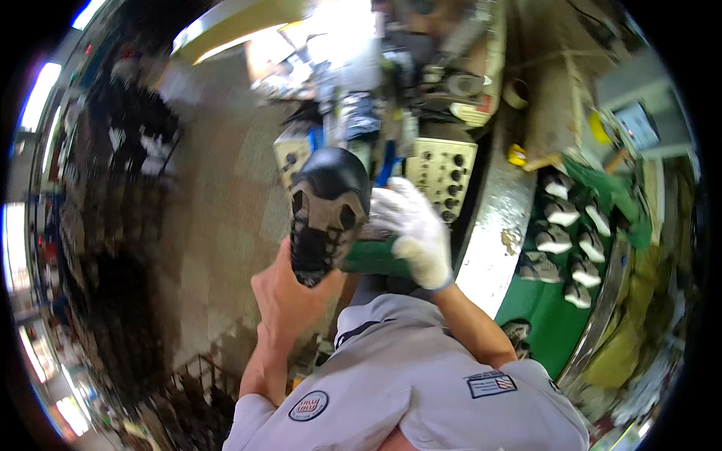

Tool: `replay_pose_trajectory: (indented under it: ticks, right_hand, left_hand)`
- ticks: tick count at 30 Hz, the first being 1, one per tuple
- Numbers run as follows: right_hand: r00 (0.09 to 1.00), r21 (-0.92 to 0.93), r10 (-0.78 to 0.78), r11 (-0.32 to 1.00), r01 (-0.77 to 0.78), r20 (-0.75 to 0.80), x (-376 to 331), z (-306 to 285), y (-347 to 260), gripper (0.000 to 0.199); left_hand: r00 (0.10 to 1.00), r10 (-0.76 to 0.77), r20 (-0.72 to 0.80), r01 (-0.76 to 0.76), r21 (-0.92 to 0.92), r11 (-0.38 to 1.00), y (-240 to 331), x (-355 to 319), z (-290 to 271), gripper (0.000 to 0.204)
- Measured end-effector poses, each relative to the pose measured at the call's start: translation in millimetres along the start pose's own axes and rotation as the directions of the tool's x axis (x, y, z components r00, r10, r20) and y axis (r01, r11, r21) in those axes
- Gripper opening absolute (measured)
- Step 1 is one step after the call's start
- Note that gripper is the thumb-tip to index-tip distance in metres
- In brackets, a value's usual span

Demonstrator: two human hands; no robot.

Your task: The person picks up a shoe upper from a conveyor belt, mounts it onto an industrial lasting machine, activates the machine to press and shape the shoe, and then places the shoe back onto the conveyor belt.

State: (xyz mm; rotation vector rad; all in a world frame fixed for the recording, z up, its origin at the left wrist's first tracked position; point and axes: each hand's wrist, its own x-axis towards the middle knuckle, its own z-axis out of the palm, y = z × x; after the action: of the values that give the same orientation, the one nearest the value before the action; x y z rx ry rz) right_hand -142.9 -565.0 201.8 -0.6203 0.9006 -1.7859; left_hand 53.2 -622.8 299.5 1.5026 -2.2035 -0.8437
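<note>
A shoe [329,212] with a smooth black toe, a brownish upper and dark lacing is held up in front of me, toe pointing away. My bare left hand [297,289] is closed round its heel end, thumb and fingers on either side. On the shoe's right side is my right hand [414,234], in a white knitted glove. Its fingers are curled with the tips against or just beside the shoe's edge; blur hides what they grip. Beneath the hands lies a dark green padded surface [372,258].
Beyond the shoe stand a cream control box [440,177] with black knobs and a cluttered bench. At right, several grey shoes [553,238] rest on a green belt [553,316] behind a metal ledge [492,240]. Dark racks [124,203] line the left, across a tiled floor [218,188].
</note>
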Motion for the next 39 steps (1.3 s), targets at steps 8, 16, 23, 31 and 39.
replay_pose_trajectory:
  ticks: [8,16,23,31,39]
  right_hand:
    - [0.907,0.098,0.044,0.995,-0.003,-0.418,-84,-165,-72,0.055]
    - [0.507,0.453,0.278,0.852,0.261,-0.816,-379,-366,-114,0.049]
    - [0.291,0.271,0.114,0.765,0.585,-0.950,-560,-425,-108,0.042]
    - [0.048,0.052,0.030,0.830,0.555,-0.998,-621,-462,-83,0.042]
    - [-0.096,0.213,0.248,0.936,0.280,-0.964,-684,-478,-90,0.051]
  left_hand:
    - [0.974,0.135,-0.180,-0.186,-0.308,0.933,37,54,78,0.059]
    - [0.986,0.071,-0.151,-0.090,-0.122,0.988,-21,155,174,0.057]
    - [0.988,0.125,-0.092,-0.137,-0.139,0.981,-58,186,181,0.037]
    - [0.999,0.051,0.001,-0.050,0.183,0.982,-72,184,193,0.034]
    - [0.997,-0.028,0.070,0.003,0.340,0.941,-126,188,155,0.034]
